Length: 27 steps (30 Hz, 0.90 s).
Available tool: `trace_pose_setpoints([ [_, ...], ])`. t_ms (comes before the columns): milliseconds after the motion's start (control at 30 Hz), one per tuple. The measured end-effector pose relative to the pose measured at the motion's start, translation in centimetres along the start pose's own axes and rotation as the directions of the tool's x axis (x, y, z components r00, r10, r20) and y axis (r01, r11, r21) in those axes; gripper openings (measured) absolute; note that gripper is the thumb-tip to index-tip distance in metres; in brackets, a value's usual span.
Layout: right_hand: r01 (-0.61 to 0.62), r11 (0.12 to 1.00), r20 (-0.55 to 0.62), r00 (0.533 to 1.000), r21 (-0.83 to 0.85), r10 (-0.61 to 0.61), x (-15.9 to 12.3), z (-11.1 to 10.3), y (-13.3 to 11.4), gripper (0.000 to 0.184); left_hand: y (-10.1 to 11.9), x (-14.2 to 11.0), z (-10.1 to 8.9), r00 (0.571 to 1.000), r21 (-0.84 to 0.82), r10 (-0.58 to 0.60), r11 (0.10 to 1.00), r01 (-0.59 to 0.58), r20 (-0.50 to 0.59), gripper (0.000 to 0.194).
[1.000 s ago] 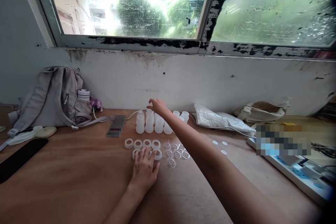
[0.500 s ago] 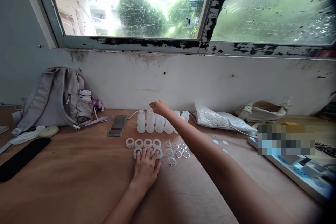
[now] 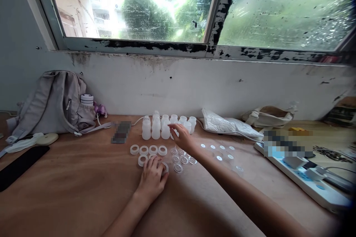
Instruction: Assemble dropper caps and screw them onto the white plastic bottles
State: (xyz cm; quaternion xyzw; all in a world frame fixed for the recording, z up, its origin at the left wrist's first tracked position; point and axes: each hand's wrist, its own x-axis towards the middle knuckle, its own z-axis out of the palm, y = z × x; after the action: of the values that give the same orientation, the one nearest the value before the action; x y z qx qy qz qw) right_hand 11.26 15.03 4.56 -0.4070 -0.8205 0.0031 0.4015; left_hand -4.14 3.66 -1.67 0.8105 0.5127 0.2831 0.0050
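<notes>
Right hand (image 3: 183, 137), fingers loosely spread, reaches the small translucent white plastic bottles (image 3: 155, 129). Left hand (image 3: 152, 177) rests curled over white plastic rings (image 3: 147, 150). Grip one bottle squarely, sparing neighbours.

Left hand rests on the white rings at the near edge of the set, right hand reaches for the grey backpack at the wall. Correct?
Not quite. In the head view the right hand is at the small white bottles, far from the grey backpack. The left hand does rest on the white rings.

Daylit from the window (image 3: 178, 7), overexposed and glaring at its centre. Soft, even light on the worktop (image 3: 69, 192), with faint shadows only. Bowed lines and dark vignetting toward the corners. Two pixelated patches; slightly soft throughout.
</notes>
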Motion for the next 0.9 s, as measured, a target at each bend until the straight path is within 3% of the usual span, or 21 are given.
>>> trace_pose_setpoints([
  [133, -0.087, 0.994, -0.010, 0.996, 0.060, 0.088, -7.2, -0.9, -0.4, 0.017, 0.7, -0.4, 0.3, 0.999, -0.064, 0.036, 0.997, -0.034, 0.019, 0.008],
  [300, -0.173, 0.985, 0.191, 0.966, -0.021, 0.174, -12.0, -1.2, -0.8, 0.017, 1.7, -0.8, 0.4, 0.995, -0.113, 0.069, 0.992, -0.061, 0.069, 0.011],
  [467, -0.158, 0.986, 0.236, 0.957, -0.057, 0.167, -12.8, -0.7, -0.6, 0.017, 2.3, -0.8, 0.1, 0.992, -0.118, 0.099, 0.989, -0.090, 0.079, 0.011],
  [633, -0.252, 0.966, 0.208, 0.949, 0.056, 0.236, -12.9, -0.8, 0.0, 0.011, 2.2, -0.6, -0.1, 0.994, -0.143, 0.106, 0.985, -0.099, 0.042, 0.009],
  [767, -0.298, 0.946, 0.186, 0.944, 0.125, 0.272, -13.3, -0.7, 0.1, 0.019, 2.0, -0.6, -0.1, 0.997, -0.213, 0.080, 0.974, -0.079, -0.007, 0.022],
  [900, -0.253, 0.949, 0.169, 0.960, 0.190, 0.223, -13.7, -0.5, -0.5, 0.027, 1.9, -0.6, 0.0, 0.998, -0.237, 0.068, 0.969, -0.069, -0.013, 0.039],
])
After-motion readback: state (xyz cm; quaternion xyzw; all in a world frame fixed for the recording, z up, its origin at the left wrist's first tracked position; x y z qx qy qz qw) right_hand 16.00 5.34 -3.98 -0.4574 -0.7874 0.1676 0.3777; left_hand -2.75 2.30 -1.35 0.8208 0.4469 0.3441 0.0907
